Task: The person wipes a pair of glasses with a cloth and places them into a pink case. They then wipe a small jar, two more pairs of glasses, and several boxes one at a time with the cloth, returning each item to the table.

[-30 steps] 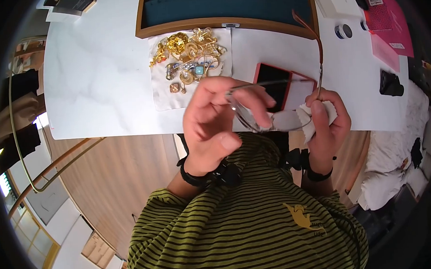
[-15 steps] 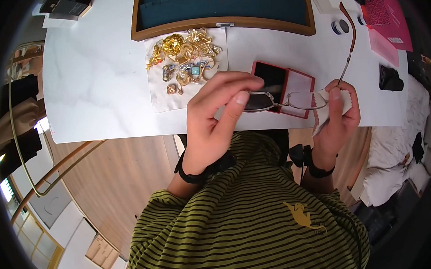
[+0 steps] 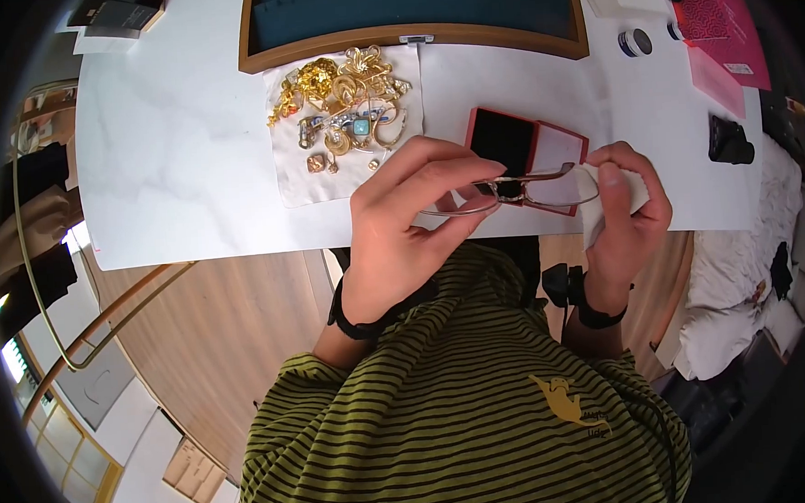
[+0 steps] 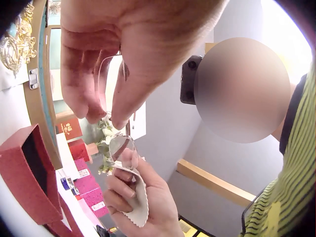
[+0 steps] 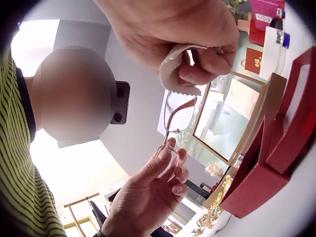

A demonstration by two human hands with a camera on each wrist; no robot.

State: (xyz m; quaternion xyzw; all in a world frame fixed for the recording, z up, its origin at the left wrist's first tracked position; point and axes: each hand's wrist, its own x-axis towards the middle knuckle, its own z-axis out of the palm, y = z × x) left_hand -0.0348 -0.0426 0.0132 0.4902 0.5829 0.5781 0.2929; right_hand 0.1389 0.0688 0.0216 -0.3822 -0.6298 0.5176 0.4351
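A pair of thin-framed eyeglasses is held up over the front edge of the table. My left hand pinches the frame near its bridge and one lens between thumb and fingers. At the other lens, my right hand holds a small pale cloth with a scalloped edge. In the right wrist view the cloth lies folded in the curled fingers, against the lens rim, and a brown temple shows behind that lens. Below the glasses is an open red box with a black inside.
Gold jewellery lies heaped on a white cloth at the left. A wooden case with a dark teal lining stands behind. Pink packets, a small jar and a black item are at the right.
The glasses have turned, so the temple that stood up at the right no longer rises there. My left hand has moved from beside the outer lens rim to grip near the bridge.
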